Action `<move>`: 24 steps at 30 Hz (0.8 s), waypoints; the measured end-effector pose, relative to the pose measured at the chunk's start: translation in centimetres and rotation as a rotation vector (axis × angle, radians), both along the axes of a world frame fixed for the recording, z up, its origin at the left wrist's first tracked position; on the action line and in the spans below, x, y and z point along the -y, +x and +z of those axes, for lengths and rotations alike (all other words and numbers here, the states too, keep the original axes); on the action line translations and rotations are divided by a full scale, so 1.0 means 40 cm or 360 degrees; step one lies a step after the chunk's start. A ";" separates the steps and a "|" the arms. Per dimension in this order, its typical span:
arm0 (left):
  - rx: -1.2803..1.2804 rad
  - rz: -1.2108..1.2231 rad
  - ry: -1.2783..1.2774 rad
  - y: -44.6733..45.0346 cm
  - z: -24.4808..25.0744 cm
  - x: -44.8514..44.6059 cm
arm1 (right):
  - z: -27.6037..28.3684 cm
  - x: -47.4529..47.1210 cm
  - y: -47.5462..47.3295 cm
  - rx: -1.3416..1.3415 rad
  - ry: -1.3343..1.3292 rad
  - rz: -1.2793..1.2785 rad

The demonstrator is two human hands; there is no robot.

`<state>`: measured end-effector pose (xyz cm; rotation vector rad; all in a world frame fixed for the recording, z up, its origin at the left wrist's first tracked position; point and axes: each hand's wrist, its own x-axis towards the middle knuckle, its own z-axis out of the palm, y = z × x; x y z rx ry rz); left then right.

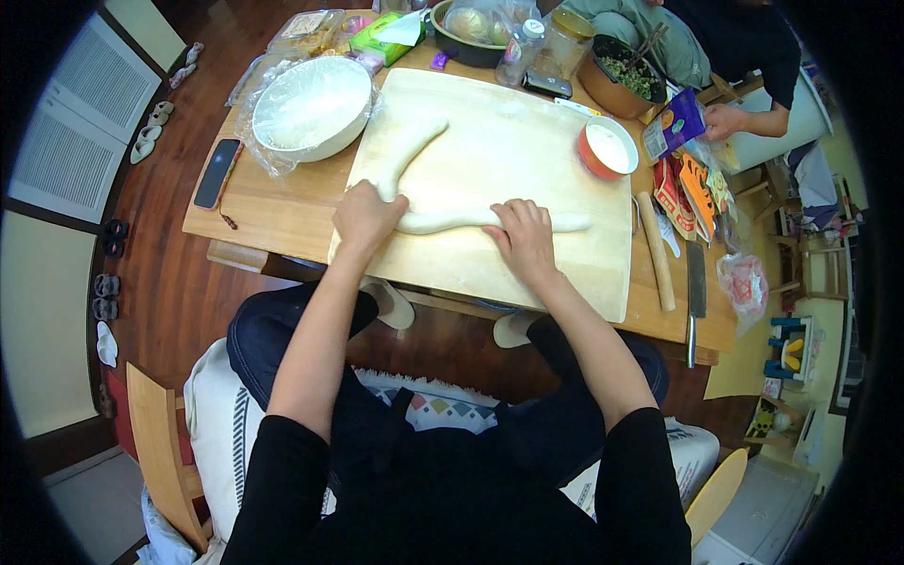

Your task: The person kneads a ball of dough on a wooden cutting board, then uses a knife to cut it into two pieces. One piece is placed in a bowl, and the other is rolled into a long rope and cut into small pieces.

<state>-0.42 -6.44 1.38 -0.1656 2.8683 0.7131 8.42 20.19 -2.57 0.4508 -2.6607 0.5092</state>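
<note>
A long rope of pale dough (445, 220) lies bent on a floured wooden board (487, 141). One arm of it runs up and away to a tapered end, the other runs to the right. At the bend, my left hand (369, 215) grips the dough, fingers curled round it. My right hand (522, 229) rests over the right-hand length with its fingers bent over the top; the dough's thin end sticks out beyond it. Whether the right fingers close under the dough is hidden.
Left of the board stand a white bowl (311, 106) under plastic film and a phone (218, 173). On the right are a red bowl of flour (607, 147), a rolling pin (657, 251) and a cleaver (696, 282). Another person's hand (722, 121) holds a purple packet (674, 125).
</note>
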 end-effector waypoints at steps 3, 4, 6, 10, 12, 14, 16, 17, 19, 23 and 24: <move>-0.0181 0.0512 0.1898 0.035 -0.035 -0.089 | -0.014 -0.006 0.007 0.0012 -0.0047 -0.0050; -0.0174 0.0780 0.2266 0.050 -0.039 -0.118 | -0.014 -0.004 0.001 0.0022 -0.0060 -0.0075; -0.0218 0.1018 0.3122 0.090 -0.033 -0.177 | -0.008 0.011 -0.008 -0.0039 -0.0090 -0.0127; 0.0141 0.0854 0.2535 0.127 0.009 -0.270 | 0.029 0.072 -0.011 0.0003 -0.0117 -0.0191; -0.0130 0.0900 0.2629 0.113 0.027 -0.266 | 0.045 0.099 0.008 0.0080 -0.0095 -0.0157; -0.0112 0.1054 0.2710 0.091 0.032 -0.233 | 0.056 0.112 0.029 0.0279 0.0173 -0.0156; -0.0016 0.1091 0.2625 0.084 0.024 -0.173 | 0.063 0.113 0.035 0.0636 0.0381 -0.0037; -0.0002 0.1109 0.2542 0.089 0.019 -0.137 | 0.068 0.111 0.036 0.0521 0.0374 -0.0102; 0.0114 0.1114 0.2553 0.107 0.005 -0.099 | 0.079 0.102 0.014 0.0673 0.0418 -0.0200; 0.0055 0.1066 0.2418 0.104 0.003 -0.056 | 0.113 0.082 -0.070 0.0437 0.0286 -0.0476; 0.0059 0.1037 0.2402 0.093 0.008 -0.040 | 0.122 0.078 -0.053 0.0549 0.0413 -0.0425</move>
